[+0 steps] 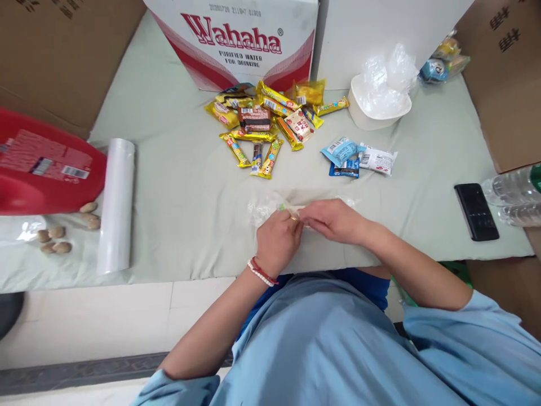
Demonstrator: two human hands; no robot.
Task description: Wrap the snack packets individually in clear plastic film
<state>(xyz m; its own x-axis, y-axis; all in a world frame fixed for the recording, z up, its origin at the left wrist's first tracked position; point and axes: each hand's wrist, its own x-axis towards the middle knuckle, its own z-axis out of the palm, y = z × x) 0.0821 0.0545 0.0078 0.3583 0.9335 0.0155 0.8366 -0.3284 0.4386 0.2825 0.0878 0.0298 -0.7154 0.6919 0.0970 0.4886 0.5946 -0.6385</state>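
Note:
A clear plastic bag (pixel 261 207) lies near the table's front edge, with a small green patch showing by my fingers. My left hand (pixel 279 237), with a ring and a red-and-white bracelet, is closed on the bag. From the other side my right hand (pixel 333 220) meets it, fingertips pinched together on the same plastic. Whatever the bag holds is mostly hidden under my hands. Beyond it sits a pile of yellow-wrapped snacks (pixel 273 106). To their right are a light blue packet (pixel 341 151), a dark blue packet (pixel 345 168) and a white packet (pixel 378 160).
A Wahaha carton (pixel 249 42) stands at the back, beside a white tub (pixel 378 113) of crumpled plastic bags. On the left are a plastic roll (pixel 116 206), a red container (pixel 46 163) and several walnuts (pixel 57 232). A phone (pixel 477 211) and bottles (pixel 515 189) lie right.

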